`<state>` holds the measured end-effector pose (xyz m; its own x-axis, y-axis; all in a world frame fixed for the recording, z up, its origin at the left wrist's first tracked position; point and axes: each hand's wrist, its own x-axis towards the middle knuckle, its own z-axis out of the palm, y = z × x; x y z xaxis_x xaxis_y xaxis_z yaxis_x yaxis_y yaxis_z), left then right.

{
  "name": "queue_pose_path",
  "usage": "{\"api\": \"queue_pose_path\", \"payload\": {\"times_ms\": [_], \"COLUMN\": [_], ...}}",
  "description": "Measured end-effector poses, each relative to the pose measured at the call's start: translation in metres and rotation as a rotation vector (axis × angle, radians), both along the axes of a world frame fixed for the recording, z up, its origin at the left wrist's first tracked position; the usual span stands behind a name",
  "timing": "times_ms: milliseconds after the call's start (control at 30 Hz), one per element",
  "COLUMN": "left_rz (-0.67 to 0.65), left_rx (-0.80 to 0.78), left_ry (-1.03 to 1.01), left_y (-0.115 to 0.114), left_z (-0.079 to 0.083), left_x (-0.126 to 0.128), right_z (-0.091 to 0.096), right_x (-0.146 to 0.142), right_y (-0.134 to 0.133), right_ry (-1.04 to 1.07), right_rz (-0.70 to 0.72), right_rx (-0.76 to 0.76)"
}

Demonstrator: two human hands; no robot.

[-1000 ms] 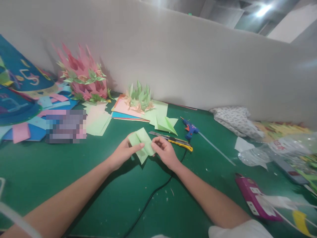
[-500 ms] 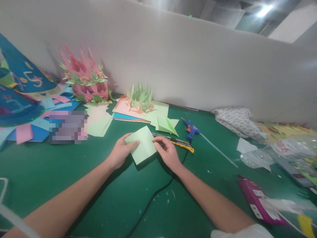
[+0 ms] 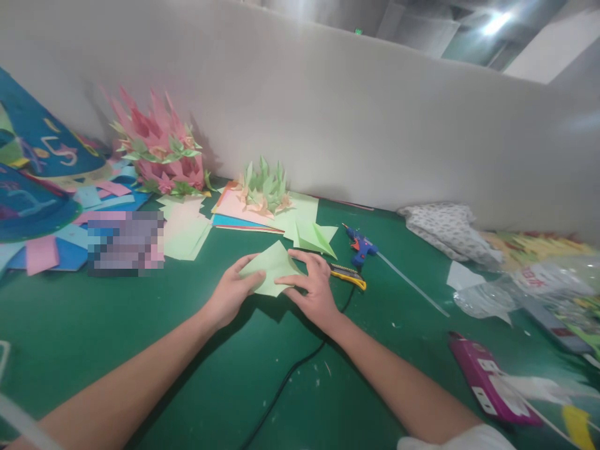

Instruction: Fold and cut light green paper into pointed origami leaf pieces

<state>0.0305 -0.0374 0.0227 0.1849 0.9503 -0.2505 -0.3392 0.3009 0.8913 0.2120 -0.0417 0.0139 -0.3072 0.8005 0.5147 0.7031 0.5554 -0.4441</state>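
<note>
A square of light green paper [image 3: 272,265] is held between my two hands, a little above the green table, its surface slightly bent. My left hand [image 3: 234,284] pinches the left corner, thumb on top and fingers behind. On the other side, my right hand [image 3: 312,284] grips the right part, with fingers over the front and the thumb low near the bottom edge. Just beyond the right hand lies a yellow and black utility knife [image 3: 349,276], partly covered by that hand. Folded green paper pieces [image 3: 312,237] rest behind the sheet.
A blue glue gun [image 3: 363,247] with a long glue stick lies to the right. Farther right are a plastic bottle [image 3: 487,297] and a purple power strip [image 3: 492,381]. Paper crowns [image 3: 265,184], paper sheets [image 3: 185,234] and blue cone hats [image 3: 56,137] stand behind and left. A black cable [image 3: 285,378] crosses the table.
The green paper has tilted, and its lower edge has come up. My right hand has shifted from pinching the right corner to reaching its fingers across the sheet's front.
</note>
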Motion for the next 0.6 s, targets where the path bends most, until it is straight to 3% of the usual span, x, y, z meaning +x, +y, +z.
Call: {"api": "queue_pose_path", "payload": {"times_ms": [167, 367, 600], "left_rz": [-0.032, -0.094, -0.149], "left_rx": [0.038, 0.108, 0.105], "left_ry": [-0.021, 0.04, 0.114], "left_y": [0.001, 0.001, 0.004], "left_z": [-0.002, -0.004, -0.002], "left_x": [-0.001, 0.0, -0.003], "right_z": [-0.001, -0.01, -0.007], "right_x": [0.001, 0.002, 0.001], "right_y": [0.005, 0.01, 0.008], "right_ry": [0.137, 0.321, 0.303], "right_rz": [-0.013, 0.009, 0.077], "right_rx": [-0.017, -0.152, -0.112]}}
